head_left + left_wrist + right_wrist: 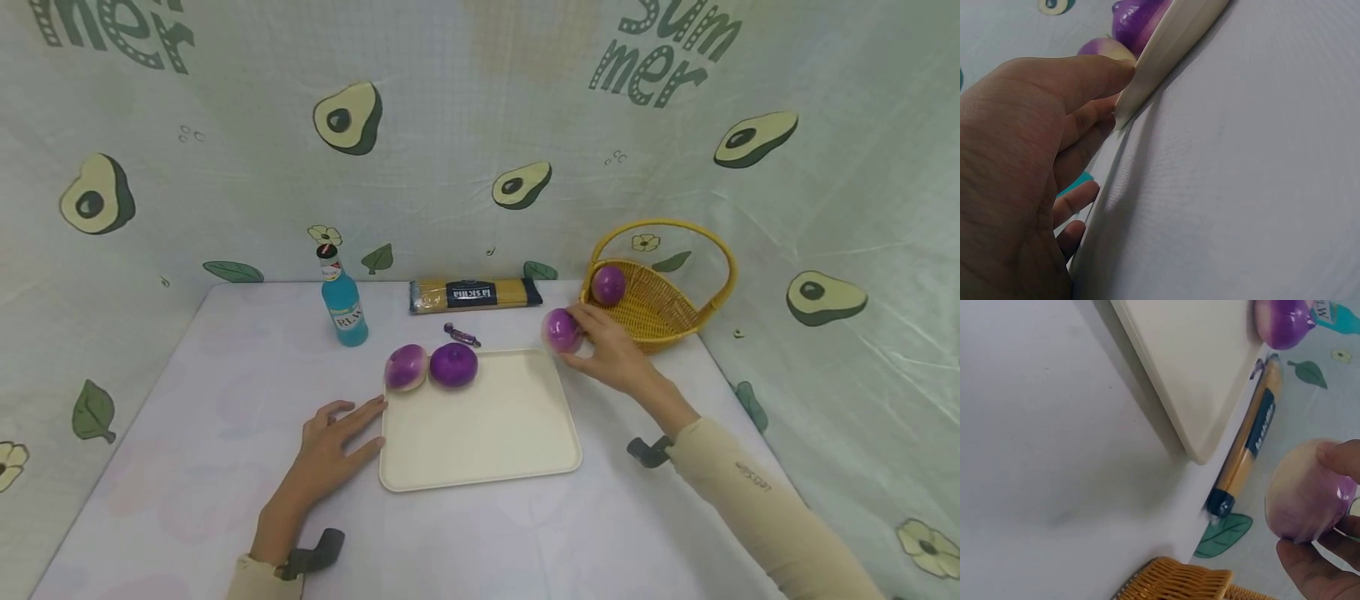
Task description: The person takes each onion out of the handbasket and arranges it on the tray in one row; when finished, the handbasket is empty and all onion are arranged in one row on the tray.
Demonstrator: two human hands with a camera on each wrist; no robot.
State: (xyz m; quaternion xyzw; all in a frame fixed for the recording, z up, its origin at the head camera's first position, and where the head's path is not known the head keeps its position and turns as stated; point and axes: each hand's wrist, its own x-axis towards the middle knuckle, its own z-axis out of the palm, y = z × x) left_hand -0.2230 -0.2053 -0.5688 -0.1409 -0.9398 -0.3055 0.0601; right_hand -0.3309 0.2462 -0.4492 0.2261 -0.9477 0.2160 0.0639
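Note:
My right hand (609, 350) grips a purple-and-white onion (562, 331) off the back right corner of the cream tray (487, 433). In the right wrist view the thumb and fingers curl about this onion (1307, 490), its pale side showing. On the left, my left hand (330, 450) touches the tray's left edge with its fingertips, fingers fairly straight; the left wrist view has them against the rim (1154, 69). Two more onions sit side by side at the tray's back left: a paler one (406, 367) and a deep purple one (453, 365).
At the back right stands a yellow wicker basket (656, 304) with a purple onion (608, 285) inside. Behind the tray lie a wrapped candy (462, 335) and a pasta packet (474, 295). A blue bottle (345, 304) stands back left. A printed cloth hangs along the back.

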